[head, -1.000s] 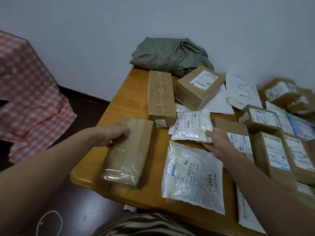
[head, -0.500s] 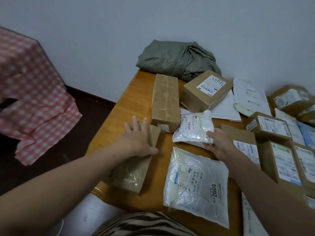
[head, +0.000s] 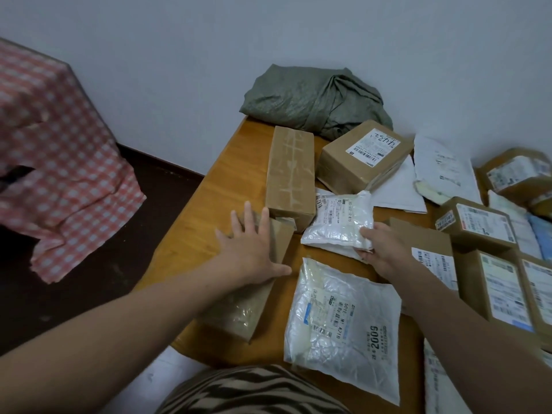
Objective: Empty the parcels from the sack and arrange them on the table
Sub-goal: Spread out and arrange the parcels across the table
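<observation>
The grey-green sack [head: 313, 100] lies crumpled at the far end of the wooden table [head: 218, 192], against the wall. My left hand [head: 254, 249] presses flat, fingers spread, on a long taped brown box [head: 242, 312] near the table's left edge. My right hand [head: 385, 252] pinches the near right corner of a small white padded parcel [head: 337, 222]. A larger white plastic mailer [head: 343, 321] lies in front of me. Another long brown box [head: 291, 171] and a labelled carton [head: 364, 156] stand further back.
Several labelled brown cartons [head: 475, 222] and white mailers [head: 442, 165] cover the table's right side. A red-checked cloth [head: 59, 162] drapes over something on the left, across a dark floor gap. The table's front left corner sits close to my body.
My left hand went from gripping the long box's far end to lying flat on top of it. The box shifted slightly toward the other long box. My right hand kept its hold.
</observation>
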